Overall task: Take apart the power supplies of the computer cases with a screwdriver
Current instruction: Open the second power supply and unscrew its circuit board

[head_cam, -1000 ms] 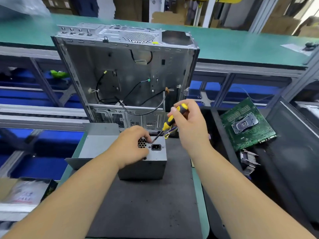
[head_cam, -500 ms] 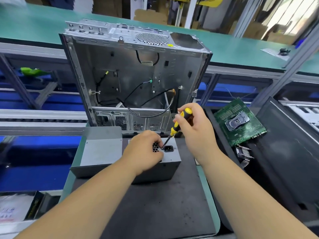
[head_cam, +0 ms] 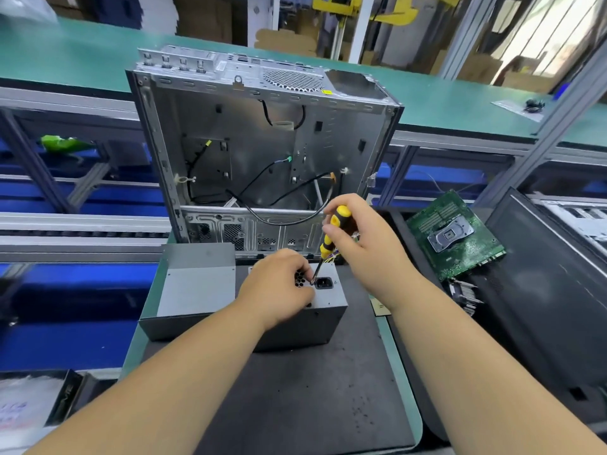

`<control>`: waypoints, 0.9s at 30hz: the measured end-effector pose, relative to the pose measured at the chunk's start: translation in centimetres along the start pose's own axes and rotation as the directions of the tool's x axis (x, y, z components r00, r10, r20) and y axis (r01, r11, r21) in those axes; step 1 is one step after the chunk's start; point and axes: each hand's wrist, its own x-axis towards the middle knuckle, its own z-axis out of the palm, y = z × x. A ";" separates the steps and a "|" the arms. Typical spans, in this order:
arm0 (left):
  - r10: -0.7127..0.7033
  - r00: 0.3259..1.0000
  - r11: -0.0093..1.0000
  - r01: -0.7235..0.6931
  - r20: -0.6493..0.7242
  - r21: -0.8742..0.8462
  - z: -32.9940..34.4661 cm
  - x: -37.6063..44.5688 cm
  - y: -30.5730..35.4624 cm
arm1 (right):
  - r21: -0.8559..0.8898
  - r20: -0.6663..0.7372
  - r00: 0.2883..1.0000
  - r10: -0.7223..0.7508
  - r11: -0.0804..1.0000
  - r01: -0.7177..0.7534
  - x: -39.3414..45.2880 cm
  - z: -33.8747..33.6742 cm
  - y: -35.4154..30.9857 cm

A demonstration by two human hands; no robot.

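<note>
A grey power supply [head_cam: 328,302] stands on the black mat [head_cam: 295,389], its socket face turned up. My left hand [head_cam: 277,289] lies curled over its top, fingers at the vent holes beside the screwdriver tip. My right hand [head_cam: 364,238] grips the yellow-and-black screwdriver [head_cam: 330,236], whose tip touches the top face just left of the power socket. Behind stands an open, emptied computer case [head_cam: 262,152] with loose black cables inside.
A grey metal cover [head_cam: 197,284] lies left of the power supply. A green motherboard [head_cam: 455,234] and a heatsink [head_cam: 464,295] sit in the black bin at right. A green conveyor runs behind the case; blue bins lie below left.
The view has shifted a little, so the bench sits more to the right in the frame. Both hands stay at the power supply with the screwdriver tip at the same spot.
</note>
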 end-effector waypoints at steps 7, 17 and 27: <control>-0.021 1.000 1.000 0.021 -0.013 -0.003 -0.1 0.2 0.4 | 0.156 0.125 0.992 0.034 0.986 -0.053 1.2 -1.3 0.4; -0.058 0.998 0.998 0.058 -0.028 -0.015 0.0 0.4 0.7 | 0.094 0.152 0.988 0.025 0.995 -0.040 1.7 0.3 0.8; -0.075 0.997 0.997 0.075 -0.006 0.019 -0.2 0.5 0.7 | -0.062 0.140 0.983 -0.115 0.990 0.124 2.2 0.0 0.9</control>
